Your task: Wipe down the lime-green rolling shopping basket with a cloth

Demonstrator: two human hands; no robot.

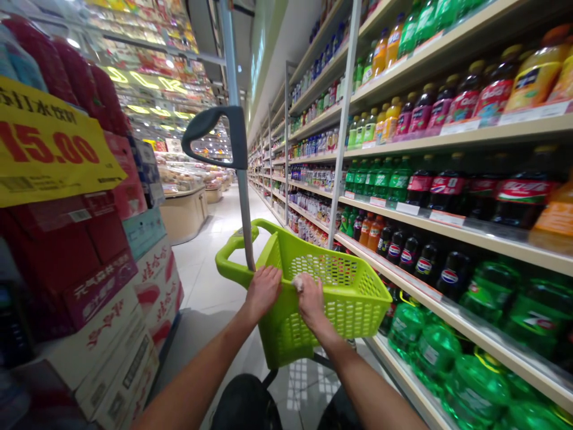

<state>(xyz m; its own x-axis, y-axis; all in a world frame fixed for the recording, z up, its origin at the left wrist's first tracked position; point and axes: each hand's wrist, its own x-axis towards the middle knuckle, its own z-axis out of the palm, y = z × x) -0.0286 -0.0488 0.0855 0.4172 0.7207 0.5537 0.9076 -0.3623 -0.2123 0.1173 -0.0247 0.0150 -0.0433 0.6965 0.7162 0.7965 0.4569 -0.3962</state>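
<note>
A lime-green plastic shopping basket on wheels stands in a supermarket aisle in front of me. Its grey pull handle rises on a metal pole from the near rim. My left hand is closed over the basket's near corner rim, right by the base of the pole. My right hand grips the same rim just to the right, fingers curled, with a small pale scrap between fingers and rim that I cannot make out. What lies inside the basket is hidden.
Shelves of bottled soft drinks run along the right, green bottles lowest. On the left stand stacked red and white cartons with a yellow price sign. The tiled aisle leads ahead to display counters.
</note>
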